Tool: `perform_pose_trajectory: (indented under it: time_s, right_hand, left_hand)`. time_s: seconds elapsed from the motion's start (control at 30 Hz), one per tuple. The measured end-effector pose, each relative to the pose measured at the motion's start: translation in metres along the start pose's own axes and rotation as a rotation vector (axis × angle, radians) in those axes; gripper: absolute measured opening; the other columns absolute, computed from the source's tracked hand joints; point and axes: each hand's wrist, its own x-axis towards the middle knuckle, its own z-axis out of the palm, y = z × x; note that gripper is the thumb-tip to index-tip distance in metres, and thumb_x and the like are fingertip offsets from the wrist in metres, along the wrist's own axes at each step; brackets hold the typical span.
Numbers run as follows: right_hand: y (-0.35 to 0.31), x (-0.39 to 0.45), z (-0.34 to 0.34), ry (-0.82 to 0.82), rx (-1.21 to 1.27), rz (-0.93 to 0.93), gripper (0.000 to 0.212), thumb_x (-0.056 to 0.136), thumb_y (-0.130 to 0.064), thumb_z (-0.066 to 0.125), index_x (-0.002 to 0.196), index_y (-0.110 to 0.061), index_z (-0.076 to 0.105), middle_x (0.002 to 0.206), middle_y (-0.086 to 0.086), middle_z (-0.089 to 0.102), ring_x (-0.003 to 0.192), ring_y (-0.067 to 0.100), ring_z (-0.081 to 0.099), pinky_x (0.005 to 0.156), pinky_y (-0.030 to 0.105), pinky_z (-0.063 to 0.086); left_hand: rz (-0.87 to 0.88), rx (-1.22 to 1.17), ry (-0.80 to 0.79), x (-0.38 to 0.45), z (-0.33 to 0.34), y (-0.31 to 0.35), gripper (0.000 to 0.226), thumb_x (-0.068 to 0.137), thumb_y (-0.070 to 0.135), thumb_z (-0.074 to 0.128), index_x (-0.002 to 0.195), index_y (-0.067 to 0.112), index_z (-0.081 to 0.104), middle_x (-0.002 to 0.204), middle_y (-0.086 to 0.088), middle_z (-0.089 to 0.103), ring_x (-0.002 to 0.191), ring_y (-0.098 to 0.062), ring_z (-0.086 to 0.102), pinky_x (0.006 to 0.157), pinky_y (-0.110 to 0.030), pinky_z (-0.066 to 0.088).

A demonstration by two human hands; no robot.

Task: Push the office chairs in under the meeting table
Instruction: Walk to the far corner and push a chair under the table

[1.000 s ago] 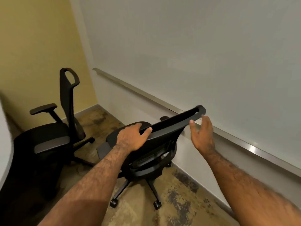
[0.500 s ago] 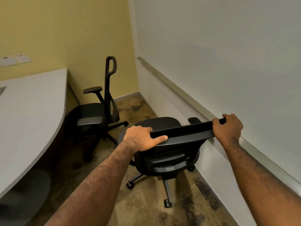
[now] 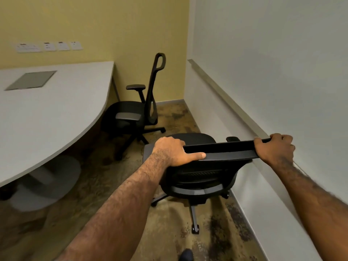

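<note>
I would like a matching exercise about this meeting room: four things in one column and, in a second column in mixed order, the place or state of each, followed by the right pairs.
Things
1. near chair
2. far chair
3. meeting table
4. socket plates

Places or states
A. on the yellow wall, above the table
B. gripped at its top edge by the left hand and the right hand
C. light grey top with a curved edge, on the left
D. beside the table's edge, near the room corner, untouched

Pairs: 1-B, 2-D, 3-C, 4-A
</note>
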Motion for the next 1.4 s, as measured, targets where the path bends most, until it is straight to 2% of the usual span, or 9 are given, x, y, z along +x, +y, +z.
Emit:
perform_pose_trajectory:
  time_s: [0.1,0.3,0.37,0.53,0.87,1.07,1.2,1.33,1.4]
  right_hand:
    - [0.006,-0.020,-0.004,0.023,0.052,-0.003,0.066,0.083,-0.054,0.059,0.128,-0.006,0.056,0.136,0.018,0.039,0.120,0.046,0.045,0.095,0.051,0.045]
    - [0.007,-0.075,-0.002,0.040,0.175,-0.075,0.054,0.082,-0.055,0.060,0.113,-0.011,0.066,0.128,0.016,0.047,0.108,0.042,0.058,0.095,0.045,0.047]
    - [0.004,-0.091,-0.001,0.053,0.195,-0.139,0.053,0.083,-0.055,0.060,0.114,-0.012,0.066,0.127,0.016,0.053,0.109,0.040,0.058,0.096,0.045,0.047]
    - [-0.012,-0.118,0.006,0.028,0.194,-0.274,0.053,0.086,-0.054,0.057,0.119,-0.014,0.065,0.124,0.013,0.064,0.113,0.039,0.057,0.095,0.044,0.047]
    - [-0.072,-0.133,0.039,-0.141,0.132,-0.403,0.062,0.081,-0.061,0.048,0.126,-0.022,0.065,0.130,0.005,0.064,0.117,0.036,0.054,0.095,0.041,0.048]
    - [-0.118,-0.122,0.074,-0.263,0.107,-0.543,0.063,0.079,-0.066,0.046,0.119,-0.023,0.069,0.123,0.001,0.067,0.121,0.031,0.049,0.090,0.039,0.047]
    - [-0.152,-0.115,0.098,-0.282,0.156,-0.689,0.053,0.082,-0.064,0.045,0.101,-0.024,0.072,0.107,-0.002,0.069,0.119,0.025,0.050,0.088,0.036,0.045]
    - [-0.192,-0.101,0.121,-0.319,0.156,-0.910,0.040,0.091,-0.051,0.052,0.087,-0.021,0.078,0.098,-0.001,0.074,0.118,0.026,0.056,0.102,0.040,0.042]
    - [-0.212,-0.090,0.134,-0.350,0.180,-1.023,0.040,0.093,-0.044,0.049,0.075,-0.019,0.075,0.079,-0.005,0.069,0.102,0.024,0.059,0.101,0.042,0.043]
  left_hand:
    - [-0.017,-0.008,0.052,-0.042,0.003,-0.001,0.118,0.047,0.109,0.009,0.108,0.029,0.071,0.062,0.011,0.056,0.067,-0.017,0.056,0.062,-0.032,0.044]
    - [-0.044,0.002,0.154,-0.117,0.012,-0.024,0.118,0.052,0.108,0.013,0.118,0.027,0.068,0.084,0.007,0.072,0.080,-0.015,0.068,0.066,-0.030,0.051]
    - [-0.065,-0.004,0.184,-0.138,0.013,-0.032,0.113,0.053,0.107,0.014,0.112,0.028,0.069,0.080,0.008,0.072,0.076,-0.012,0.067,0.068,-0.031,0.055]
    - [-0.185,-0.012,0.264,-0.178,0.013,-0.047,0.103,0.059,0.103,0.009,0.089,0.028,0.072,0.060,0.010,0.064,0.059,-0.004,0.060,0.058,-0.033,0.055]
    - [-0.398,-0.009,0.322,-0.219,0.017,-0.084,0.098,0.064,0.098,0.005,0.092,0.032,0.072,0.061,0.011,0.063,0.061,-0.004,0.059,0.060,-0.028,0.053]
    - [-0.518,0.008,0.377,-0.229,0.018,-0.109,0.094,0.067,0.096,0.008,0.096,0.034,0.073,0.063,0.011,0.062,0.062,-0.007,0.057,0.054,-0.023,0.043]
    - [-0.576,0.013,0.416,-0.227,0.016,-0.130,0.088,0.069,0.094,0.013,0.095,0.036,0.073,0.061,0.015,0.061,0.056,-0.002,0.051,0.047,-0.021,0.032]
    - [-0.655,-0.016,0.431,-0.218,0.012,-0.151,0.083,0.070,0.093,0.018,0.098,0.038,0.073,0.067,0.020,0.064,0.062,-0.001,0.056,0.050,-0.021,0.035]
    - [-0.704,-0.024,0.441,-0.210,0.011,-0.163,0.082,0.069,0.094,0.019,0.098,0.040,0.073,0.070,0.022,0.065,0.063,-0.001,0.055,0.051,-0.021,0.035]
